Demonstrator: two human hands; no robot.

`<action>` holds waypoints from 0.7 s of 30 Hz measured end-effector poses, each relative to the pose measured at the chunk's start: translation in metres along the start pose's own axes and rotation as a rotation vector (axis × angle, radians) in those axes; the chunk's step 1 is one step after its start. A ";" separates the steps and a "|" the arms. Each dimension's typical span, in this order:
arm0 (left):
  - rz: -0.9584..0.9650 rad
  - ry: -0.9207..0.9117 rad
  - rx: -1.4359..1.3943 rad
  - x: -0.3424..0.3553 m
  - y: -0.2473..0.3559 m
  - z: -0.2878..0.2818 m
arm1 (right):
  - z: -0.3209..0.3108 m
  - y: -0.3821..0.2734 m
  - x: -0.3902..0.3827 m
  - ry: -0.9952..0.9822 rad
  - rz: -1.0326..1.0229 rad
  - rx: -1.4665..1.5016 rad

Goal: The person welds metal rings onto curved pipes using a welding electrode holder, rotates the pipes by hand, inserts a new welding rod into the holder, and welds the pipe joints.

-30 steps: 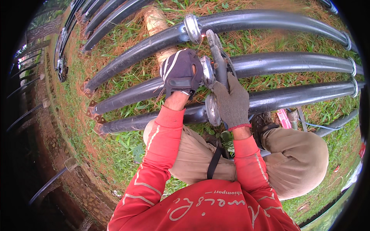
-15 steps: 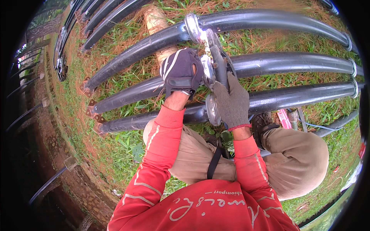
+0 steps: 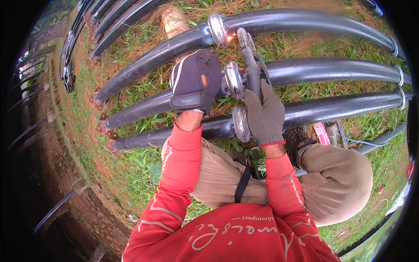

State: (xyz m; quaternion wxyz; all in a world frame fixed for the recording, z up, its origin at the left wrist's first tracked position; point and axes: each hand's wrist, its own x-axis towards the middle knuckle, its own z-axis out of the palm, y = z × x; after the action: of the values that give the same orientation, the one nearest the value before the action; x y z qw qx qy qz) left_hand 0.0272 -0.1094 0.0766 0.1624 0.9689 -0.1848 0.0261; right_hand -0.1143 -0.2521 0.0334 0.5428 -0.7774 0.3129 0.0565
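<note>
My right hand (image 3: pixel 265 111), in a grey knit glove, is closed round a grey metal plier-like clamp tool (image 3: pixel 251 65), which points up between the far and middle pipes. My left hand (image 3: pixel 196 81), in a dark glove with white stripes, is a closed fist over the middle black pipe (image 3: pixel 314 72). A thin dark line shows at its top edge, but what the fist holds is hidden. An orange glow sits at the lower edge of the metal ring (image 3: pixel 217 28) on the far black pipe (image 3: pixel 279 22). Other rings are on the middle pipe (image 3: pixel 234 80) and the near pipe (image 3: pixel 241 123).
The near black pipe (image 3: pixel 327 108) crosses in front of my knees. A log (image 3: pixel 174 22) lies under the pipes on the grass. More black pipes (image 3: pixel 126 26) lie far left. A red-and-white packet (image 3: pixel 321 134) lies by my right foot.
My left hand has moved left, away from the tool and rings. The tool's tip has shifted right, off the far ring. The bright white glare has shrunk to a small orange glow.
</note>
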 end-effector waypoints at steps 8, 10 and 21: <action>-0.009 0.017 -0.010 -0.004 -0.007 0.000 | 0.004 0.002 0.000 -0.031 0.008 -0.029; -0.011 0.020 -0.011 -0.006 -0.010 0.000 | 0.002 -0.002 -0.001 -0.081 0.054 0.086; -0.038 0.033 -0.013 -0.006 -0.014 0.002 | 0.007 0.004 0.000 -0.043 0.025 -0.034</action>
State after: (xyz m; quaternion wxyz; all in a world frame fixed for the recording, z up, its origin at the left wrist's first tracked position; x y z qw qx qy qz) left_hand 0.0265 -0.0953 0.0693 0.1724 0.9706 -0.1636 0.0380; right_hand -0.1149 -0.2471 0.0274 0.5354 -0.7811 0.3098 0.0850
